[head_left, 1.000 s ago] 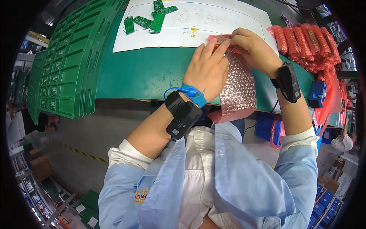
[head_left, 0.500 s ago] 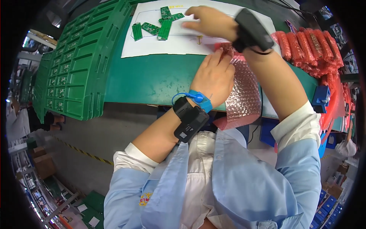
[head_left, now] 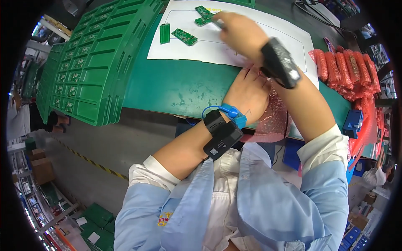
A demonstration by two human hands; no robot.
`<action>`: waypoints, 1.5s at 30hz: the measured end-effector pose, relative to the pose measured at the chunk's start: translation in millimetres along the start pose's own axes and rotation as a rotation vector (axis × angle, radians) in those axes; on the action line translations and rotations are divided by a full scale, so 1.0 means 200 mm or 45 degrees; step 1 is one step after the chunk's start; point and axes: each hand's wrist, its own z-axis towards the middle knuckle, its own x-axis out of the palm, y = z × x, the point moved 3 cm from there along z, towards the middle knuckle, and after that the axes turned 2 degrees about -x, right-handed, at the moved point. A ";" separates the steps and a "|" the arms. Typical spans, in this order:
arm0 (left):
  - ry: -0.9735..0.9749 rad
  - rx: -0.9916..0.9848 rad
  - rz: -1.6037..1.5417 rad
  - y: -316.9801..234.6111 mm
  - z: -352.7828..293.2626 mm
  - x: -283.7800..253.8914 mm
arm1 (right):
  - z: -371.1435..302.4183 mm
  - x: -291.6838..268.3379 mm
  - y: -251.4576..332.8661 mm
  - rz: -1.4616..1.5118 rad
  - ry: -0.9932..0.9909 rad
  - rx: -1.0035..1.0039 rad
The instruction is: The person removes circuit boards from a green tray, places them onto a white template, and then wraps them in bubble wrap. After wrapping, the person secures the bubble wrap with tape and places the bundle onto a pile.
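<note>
My left hand [head_left: 250,93] is closed on a sheet of pink bubble wrap [head_left: 273,122] at the table's near edge. Its fingertips are partly hidden by my right forearm, and the sheet hangs over the edge. Above the white sheet [head_left: 268,29] my right hand [head_left: 243,35] is blurred, with a greenish board edge at its pinched fingertips. Just left of it, two green circuit boards [head_left: 203,11] lie touching or overlapping. Two more lie apart farther left, one turned face up [head_left: 184,37] and one upright strip [head_left: 164,33].
Stacked green trays [head_left: 94,71] with circuit boards in their compartments stand at the left. Several red bubble-wrapped bundles [head_left: 349,67] are piled at the right, near a small blue box [head_left: 353,124]. The green tabletop [head_left: 176,85] lies between. Cables [head_left: 318,16] run along the far right.
One circuit board has left the group on the white sheet and is in my right hand. My left hand stays on the bubble wrap, of which less shows. The whole view has shifted slightly.
</note>
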 end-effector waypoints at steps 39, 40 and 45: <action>-0.145 0.038 -0.042 -0.01 -0.01 -0.02 | -0.58 -0.29 -0.26 0.619 -0.074 0.445; -0.127 0.035 -0.046 -0.01 -0.01 -0.02 | -0.56 -0.28 -0.31 0.622 -0.070 0.440; -0.130 0.030 -0.031 -0.02 0.00 -0.02 | -0.57 -0.32 -0.38 -0.042 -0.028 -0.330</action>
